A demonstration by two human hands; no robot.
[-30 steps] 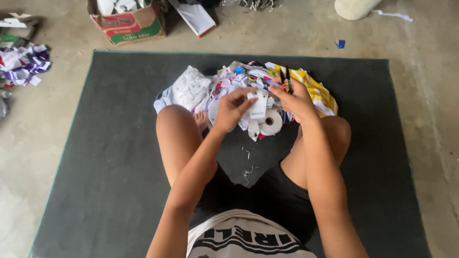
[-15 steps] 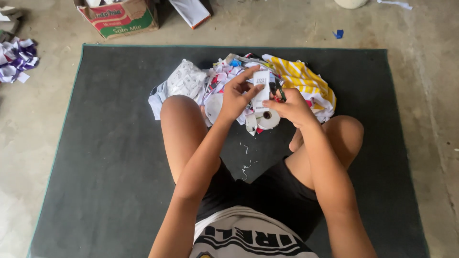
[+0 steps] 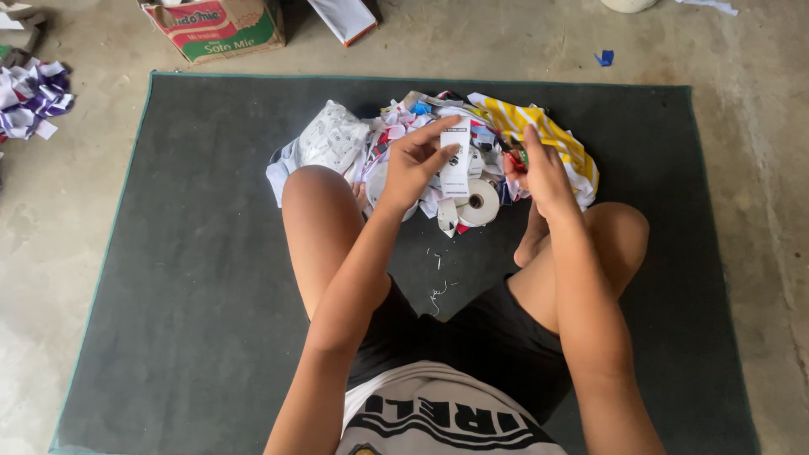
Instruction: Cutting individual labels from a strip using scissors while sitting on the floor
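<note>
Left hand [image 3: 413,164] pinched on a white rectangular paper tag [image 3: 456,160]; right hand [image 3: 539,164] closed around a small red tool [image 3: 516,156], above the white tape roll [image 3: 480,203].

Tape roll [image 3: 482,204] on mat [image 3: 185,253], btw knees.

Bare mat [image 3: 194,278] lies open on both sides; the scrap pile [image 3: 404,139] (with tape roll [image 3: 480,204]) crowds the front.

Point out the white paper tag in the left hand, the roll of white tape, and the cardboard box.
white paper tag [image 3: 456,160], head view, middle of the strip.
roll of white tape [image 3: 480,205], head view, flat side near its hole.
cardboard box [image 3: 221,32], head view, its printed side.
</note>
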